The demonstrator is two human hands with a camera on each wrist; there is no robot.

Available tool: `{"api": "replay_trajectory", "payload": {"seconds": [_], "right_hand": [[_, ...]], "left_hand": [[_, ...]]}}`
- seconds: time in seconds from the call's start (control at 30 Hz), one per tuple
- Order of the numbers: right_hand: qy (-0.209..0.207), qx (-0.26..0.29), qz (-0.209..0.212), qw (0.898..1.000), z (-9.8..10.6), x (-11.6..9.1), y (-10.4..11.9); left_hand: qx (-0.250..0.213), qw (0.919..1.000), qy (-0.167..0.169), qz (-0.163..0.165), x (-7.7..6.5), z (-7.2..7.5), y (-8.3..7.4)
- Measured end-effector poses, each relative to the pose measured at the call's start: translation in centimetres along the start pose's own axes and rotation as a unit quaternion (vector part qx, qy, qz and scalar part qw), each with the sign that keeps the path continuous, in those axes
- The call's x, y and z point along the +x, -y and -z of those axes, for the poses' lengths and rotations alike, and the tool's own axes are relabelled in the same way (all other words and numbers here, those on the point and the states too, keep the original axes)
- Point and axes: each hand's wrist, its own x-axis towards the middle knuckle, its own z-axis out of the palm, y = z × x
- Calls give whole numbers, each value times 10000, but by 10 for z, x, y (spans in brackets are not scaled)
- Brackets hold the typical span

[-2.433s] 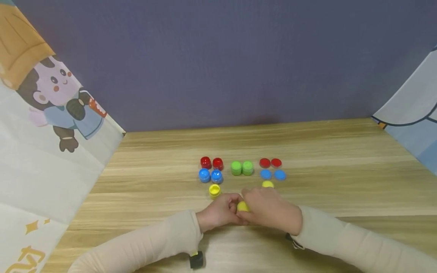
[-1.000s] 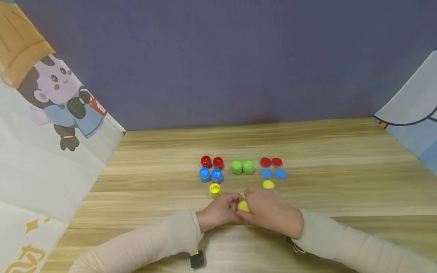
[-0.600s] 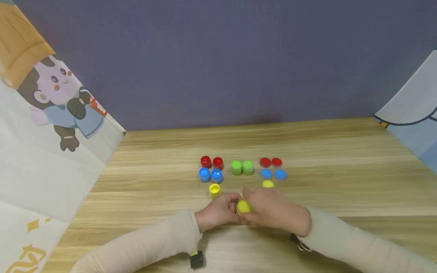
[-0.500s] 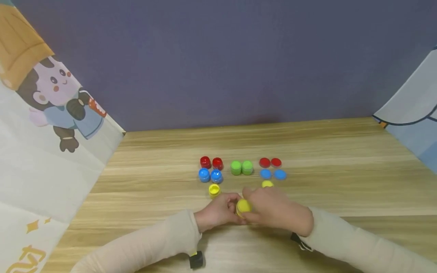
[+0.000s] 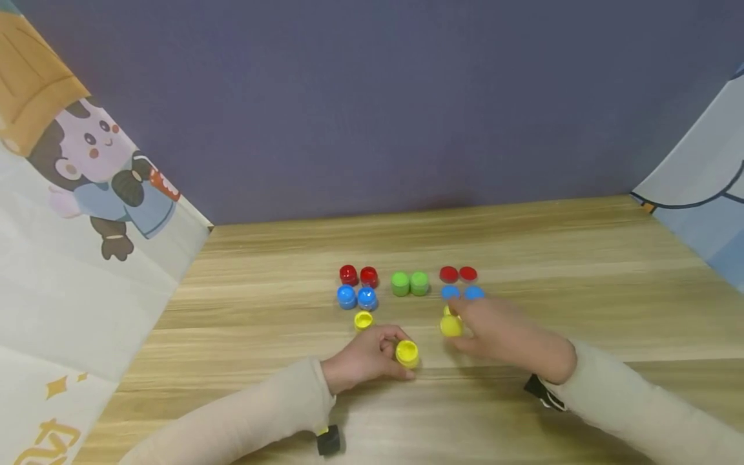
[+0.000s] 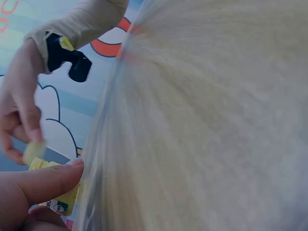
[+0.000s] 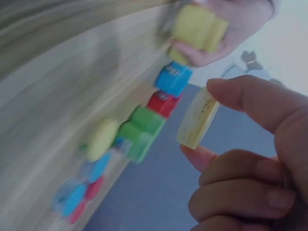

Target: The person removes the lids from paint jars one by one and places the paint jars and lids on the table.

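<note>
My left hand (image 5: 366, 358) grips a small yellow paint jar (image 5: 407, 354), its top uncovered and yellow paint showing inside. In the left wrist view the thumb lies across the labelled side of that jar (image 6: 67, 199). My right hand (image 5: 508, 332) is off to the right, pinching a yellow lid (image 5: 451, 326) between thumb and finger. The right wrist view shows this lid (image 7: 198, 118) edge-on, apart from the jar. Another yellow lid (image 7: 102, 138) lies on the table, mostly hidden behind the right hand in the head view. Beyond the left hand stands a second uncovered yellow jar (image 5: 363, 320).
Two uncovered red jars (image 5: 348, 275) and two uncovered blue jars (image 5: 346, 297) stand at the middle left. Two green jars (image 5: 400, 284) beside them have lids on. Red lids (image 5: 449, 274) and blue lids (image 5: 473, 293) lie farther right on the wooden table (image 5: 261, 310).
The yellow lid has come off the jar in my left hand. My right hand has carried it rightward and away, towards the other lids. The left hand stays nearly in place.
</note>
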Motion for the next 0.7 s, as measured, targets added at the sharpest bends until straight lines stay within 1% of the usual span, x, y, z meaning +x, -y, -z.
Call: {"api": "replay_trajectory", "payload": {"seconds": [0.13,0.23,0.33,0.53,0.7], "right_hand": [[4,112,-134,9998,-4,-3,-17],[20,72,-185,9998,-6,-4,-27],[106,103,-261,9995,-6,-4,-34],[308,180,-419,9985,-7,-1,-48],[256,145,-345,9990,-9,0,-54]], "left_hand": [[41,10000,-21,29,-3,3,-1],[107,9999,-19,53,-7,4,-1],[171,9998,-81,74,-11,6,1],[74,9998,-160,51,-22,15,7],[53,9999,-152,44,-33,24,10]]}}
